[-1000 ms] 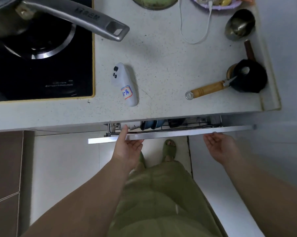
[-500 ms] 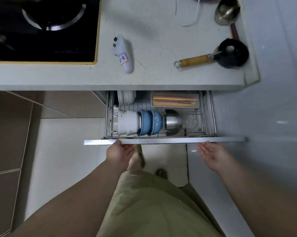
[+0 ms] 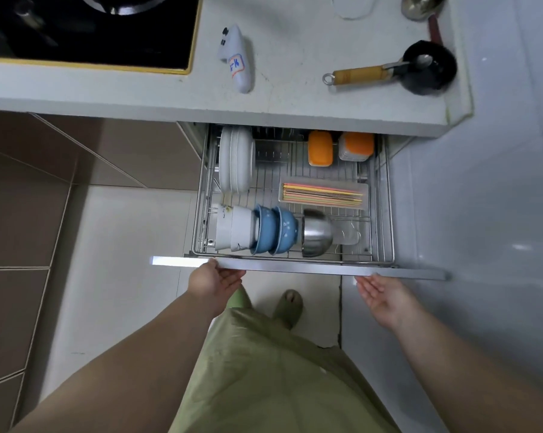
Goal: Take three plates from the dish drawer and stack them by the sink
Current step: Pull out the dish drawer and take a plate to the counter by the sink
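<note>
Kitchen drawer (image 3: 326,269) out; plates (image 3: 236,160) upright; 2 blue bowls (image 3: 275,229); 1 SS bowl (image 3: 317,234)

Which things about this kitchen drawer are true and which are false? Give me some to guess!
1. The dish drawer is open. True.
2. The white plates lie flat in a pile. False: they stand on edge in the rack.
3. The left hand holds a plate. False: it only touches the drawer's front edge.
4. Two blue bowls sit between the white bowls and a steel bowl. True.
</note>
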